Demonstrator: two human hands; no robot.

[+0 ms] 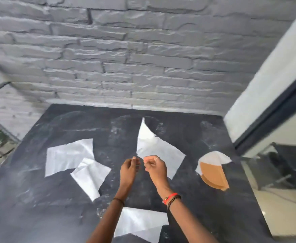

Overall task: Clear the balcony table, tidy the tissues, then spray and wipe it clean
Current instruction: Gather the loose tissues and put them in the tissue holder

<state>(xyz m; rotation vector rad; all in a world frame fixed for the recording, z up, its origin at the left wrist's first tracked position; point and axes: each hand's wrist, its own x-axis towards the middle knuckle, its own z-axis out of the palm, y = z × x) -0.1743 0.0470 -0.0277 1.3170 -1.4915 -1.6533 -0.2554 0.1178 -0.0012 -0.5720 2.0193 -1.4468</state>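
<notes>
So the dark bench (205, 199) fills the lower half of the frame, smudgy and streaked, pushed up against a grey painted brick wall (126, 58) across the top. White tissues are scattered on it: one flat sheet (64, 155) left of centre, a crumpled one (91, 176) overlapping its lower right corner, a bigger sheet (157, 148) in the middle with one corner sticking up, and another (142, 223) at the bottom edge between the forearms. Over at the right there's a tan cardboard piece (214, 174) lying on a rounded tissue (221, 156).

Both hands are up over the middle of the bench, close together. Left hand (128, 170) has its fingers loosely curled, right hand (155, 166) is more of a fist, and whether either grip is actually pinching the edge of that middle sheet I honestly can't tell, too blurry. Right wrist has red and beaded bracelets (171, 199). Glass door frame (275, 111) runs down the right side.
</notes>
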